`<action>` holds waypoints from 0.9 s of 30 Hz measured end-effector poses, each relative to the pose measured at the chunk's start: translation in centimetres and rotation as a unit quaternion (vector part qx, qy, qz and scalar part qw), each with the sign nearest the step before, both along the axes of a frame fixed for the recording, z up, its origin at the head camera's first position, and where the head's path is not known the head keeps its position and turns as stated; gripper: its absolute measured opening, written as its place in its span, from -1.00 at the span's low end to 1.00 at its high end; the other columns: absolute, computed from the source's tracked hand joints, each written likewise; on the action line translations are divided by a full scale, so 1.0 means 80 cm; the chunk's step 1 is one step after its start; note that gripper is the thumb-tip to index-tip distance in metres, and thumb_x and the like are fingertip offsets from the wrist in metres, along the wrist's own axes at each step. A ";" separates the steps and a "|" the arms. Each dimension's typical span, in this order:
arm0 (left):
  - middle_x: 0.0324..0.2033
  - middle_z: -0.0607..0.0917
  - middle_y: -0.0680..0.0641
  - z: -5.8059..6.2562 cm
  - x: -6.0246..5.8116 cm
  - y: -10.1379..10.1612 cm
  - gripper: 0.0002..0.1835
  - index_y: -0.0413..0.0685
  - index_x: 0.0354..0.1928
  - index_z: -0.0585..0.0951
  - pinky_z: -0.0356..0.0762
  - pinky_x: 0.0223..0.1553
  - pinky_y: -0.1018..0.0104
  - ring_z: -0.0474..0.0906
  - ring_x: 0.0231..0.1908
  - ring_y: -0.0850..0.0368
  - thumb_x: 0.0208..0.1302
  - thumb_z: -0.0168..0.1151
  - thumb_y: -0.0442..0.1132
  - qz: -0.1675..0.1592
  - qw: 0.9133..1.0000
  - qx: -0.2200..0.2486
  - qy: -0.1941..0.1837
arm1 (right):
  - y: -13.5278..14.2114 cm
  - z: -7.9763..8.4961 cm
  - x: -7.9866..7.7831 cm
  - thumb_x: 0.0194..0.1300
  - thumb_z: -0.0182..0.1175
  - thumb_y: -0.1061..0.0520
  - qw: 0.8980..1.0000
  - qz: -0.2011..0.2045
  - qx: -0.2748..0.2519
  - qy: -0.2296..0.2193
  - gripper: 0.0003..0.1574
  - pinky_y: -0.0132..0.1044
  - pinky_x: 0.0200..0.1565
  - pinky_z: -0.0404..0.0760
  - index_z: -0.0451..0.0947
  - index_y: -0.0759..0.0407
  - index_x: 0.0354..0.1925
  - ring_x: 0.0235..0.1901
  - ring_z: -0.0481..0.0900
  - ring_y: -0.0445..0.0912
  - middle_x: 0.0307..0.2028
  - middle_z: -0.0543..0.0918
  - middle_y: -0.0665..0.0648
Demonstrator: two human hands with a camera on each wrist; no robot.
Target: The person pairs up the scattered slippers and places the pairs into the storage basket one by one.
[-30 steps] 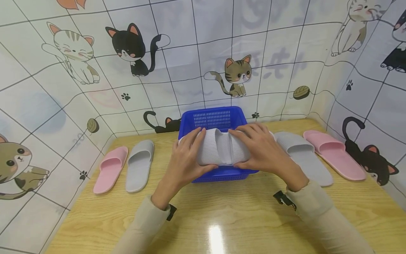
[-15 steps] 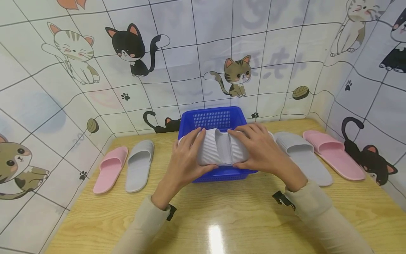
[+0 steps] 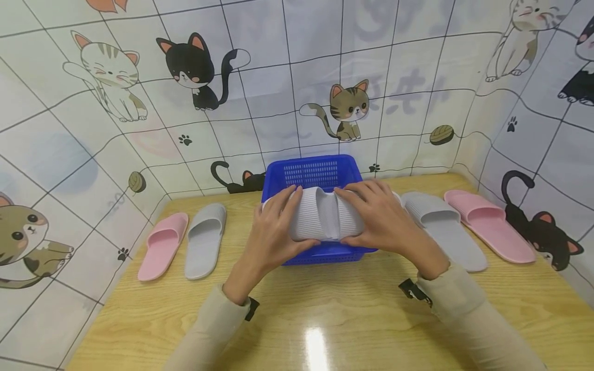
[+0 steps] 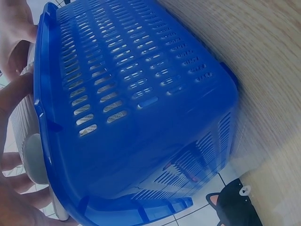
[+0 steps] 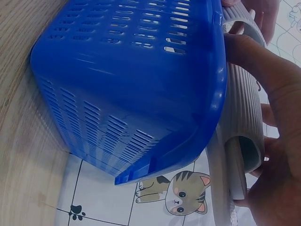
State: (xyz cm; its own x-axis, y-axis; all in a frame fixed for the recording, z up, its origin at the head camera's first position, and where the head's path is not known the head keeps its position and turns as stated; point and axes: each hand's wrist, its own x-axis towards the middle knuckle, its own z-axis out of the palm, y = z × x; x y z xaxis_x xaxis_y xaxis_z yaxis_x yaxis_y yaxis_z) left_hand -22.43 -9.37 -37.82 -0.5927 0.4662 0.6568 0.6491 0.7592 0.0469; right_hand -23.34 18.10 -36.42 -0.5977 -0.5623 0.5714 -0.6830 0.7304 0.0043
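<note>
A pair of pale grey slippers (image 3: 306, 214) with ribbed straps lies crosswise at the rim of a blue plastic basket (image 3: 325, 259), fitted into each other. My left hand (image 3: 271, 229) grips the left part, thumb in front and fingers over the top. The right hand (image 3: 382, 219) holds the right part in the same way. In the right wrist view the ribbed strap (image 5: 242, 106) sits against the basket's edge, and one sole shows inside the strap's opening. The left wrist view shows the basket's slotted wall (image 4: 155, 108), with pale shapes behind the slots. Most of the basket's inside is hidden.
On the wooden table (image 3: 297, 309), a pink slipper (image 3: 162, 250) and a grey slipper (image 3: 204, 245) lie left of the basket. Another grey slipper (image 3: 447, 234) and pink slipper (image 3: 494, 229) lie on the right. A cat-patterned sheet (image 3: 278, 93) rises behind and at both sides.
</note>
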 end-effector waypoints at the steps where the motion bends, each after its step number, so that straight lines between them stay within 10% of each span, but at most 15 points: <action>1: 0.41 0.50 -0.20 0.000 0.000 0.000 0.25 -0.08 0.52 0.33 0.49 0.19 -0.45 0.45 0.40 -0.18 -0.20 0.67 0.32 0.000 1.000 0.001 0.000 | 0.000 0.000 0.000 -0.31 0.68 -0.37 1.000 0.002 -0.003 0.001 0.34 0.27 0.30 0.40 0.48 0.16 0.37 0.18 0.50 0.21 0.19 0.62 0.25; 27: 0.39 0.51 -0.20 -0.002 -0.001 0.002 0.25 -0.09 0.49 0.36 0.49 0.17 -0.42 0.46 0.38 -0.18 -0.24 0.69 0.32 -0.005 1.000 0.003 0.014 | -0.005 -0.003 -0.002 -0.37 0.71 -0.35 1.000 0.007 -0.004 0.021 0.38 0.26 0.30 0.43 0.49 0.32 0.32 0.12 0.54 0.21 0.14 0.64 0.29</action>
